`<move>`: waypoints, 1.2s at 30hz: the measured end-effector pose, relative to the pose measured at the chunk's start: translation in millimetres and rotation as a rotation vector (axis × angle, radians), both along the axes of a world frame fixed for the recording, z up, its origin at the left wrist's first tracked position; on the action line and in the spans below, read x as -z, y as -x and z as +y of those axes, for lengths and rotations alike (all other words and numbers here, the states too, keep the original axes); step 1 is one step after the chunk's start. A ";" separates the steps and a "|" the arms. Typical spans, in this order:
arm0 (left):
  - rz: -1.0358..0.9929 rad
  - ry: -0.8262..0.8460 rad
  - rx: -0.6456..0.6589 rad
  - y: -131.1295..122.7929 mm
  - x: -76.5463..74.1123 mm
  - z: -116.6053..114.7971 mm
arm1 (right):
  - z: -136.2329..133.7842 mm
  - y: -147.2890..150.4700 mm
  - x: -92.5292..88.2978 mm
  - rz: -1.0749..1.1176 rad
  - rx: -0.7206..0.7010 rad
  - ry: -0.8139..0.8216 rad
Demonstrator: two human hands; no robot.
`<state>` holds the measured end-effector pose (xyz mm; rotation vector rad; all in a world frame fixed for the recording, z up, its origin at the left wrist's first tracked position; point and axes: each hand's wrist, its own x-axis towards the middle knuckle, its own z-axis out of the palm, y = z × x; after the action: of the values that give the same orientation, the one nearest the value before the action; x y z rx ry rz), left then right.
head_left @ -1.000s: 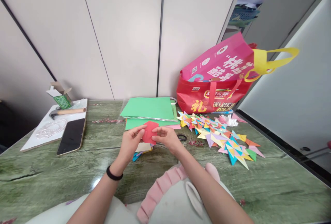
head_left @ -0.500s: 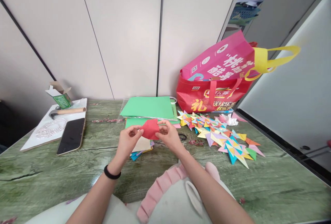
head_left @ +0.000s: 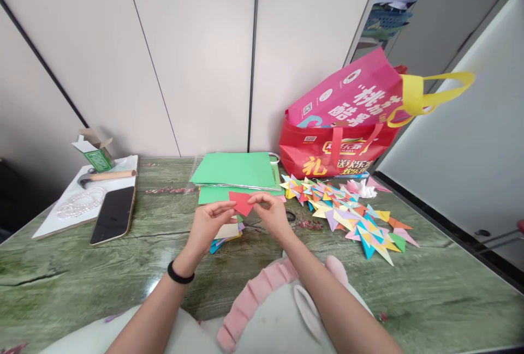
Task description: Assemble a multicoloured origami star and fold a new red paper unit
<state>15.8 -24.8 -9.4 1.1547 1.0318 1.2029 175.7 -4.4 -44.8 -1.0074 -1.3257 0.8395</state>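
Note:
Between my two hands is a small folded piece of red paper [head_left: 240, 203], held up above the table. My left hand [head_left: 210, 223] pinches its left side between thumb and fingers. The right corner is pinched by my right hand [head_left: 270, 212]. Below the paper lies a small stack of coloured paper squares [head_left: 227, 232], partly hidden by my left hand. Just behind are larger green sheets [head_left: 235, 169] in a pile. To the right spreads a heap of folded paper pieces [head_left: 347, 209] in many colours.
A red gift bag [head_left: 339, 149] with a pink bag [head_left: 347, 97] in it stands at back right. On the left are a phone [head_left: 113, 215], a hammer [head_left: 108, 176], a bead string [head_left: 82, 203] and a small box [head_left: 97, 155]. A plush toy [head_left: 274, 310] lies in front of me.
The red paper has gone from a wider shape with a pointed left end to a smaller, flatter folded shape. My left hand has shifted slightly right, its fingers now over the paper's left side.

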 end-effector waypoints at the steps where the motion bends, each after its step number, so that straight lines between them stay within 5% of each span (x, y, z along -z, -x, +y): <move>1: 0.009 -0.012 -0.015 -0.4 0.7 0.2 | 0.5 -0.5 0.0 0.001 0.016 -0.011; 10: 0.109 -0.124 -0.121 -2.7 3.5 -0.1 | -10.3 5.3 -9.1 0.051 -0.119 0.026; 17: -0.016 -0.126 -0.009 -0.9 5.7 1.5 | -11.2 6.8 -12.9 -0.017 -0.097 -0.181; 28: -0.043 -0.091 0.022 3.7 -0.3 1.3 | -12.8 4.4 -16.5 0.063 -0.245 -0.207; 36: 0.011 -0.105 -0.031 4.8 -1.2 1.8 | -13.1 3.9 -17.3 0.026 -0.228 -0.237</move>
<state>11.1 -23.0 -8.2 1.2314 1.0076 1.2896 171.8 -17.5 -27.5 -0.6671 -1.4976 0.8384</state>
